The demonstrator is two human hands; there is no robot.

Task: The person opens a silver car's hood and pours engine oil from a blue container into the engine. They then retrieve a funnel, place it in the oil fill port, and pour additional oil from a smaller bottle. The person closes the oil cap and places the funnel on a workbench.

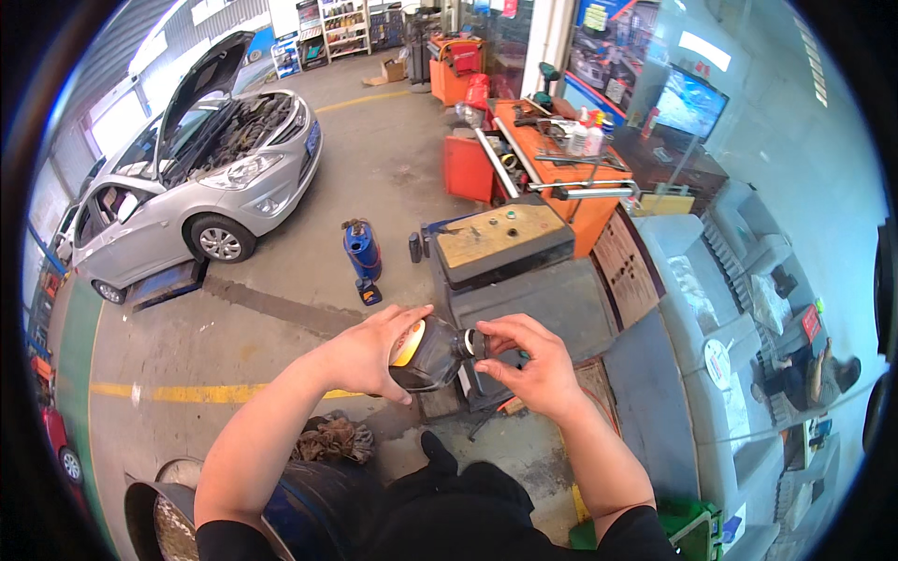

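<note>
In front of me a dark, see-through bottle with a yellow label lies tilted on its side, its neck pointing right. My left hand is wrapped round the bottle's body at the label end. At the neck, past a white ring, sits a black cap. My right hand pinches this cap between thumb and fingers. Whether the cap is loose on the neck, I cannot tell. Below the bottle is a grey workbench with a tan-topped black box on it.
A silver car with its hood up stands at the far left. On the floor is a blue canister. An orange tool cart bears bottles and tools. Brown rags lie near a drum at lower left. Grey seats line the right.
</note>
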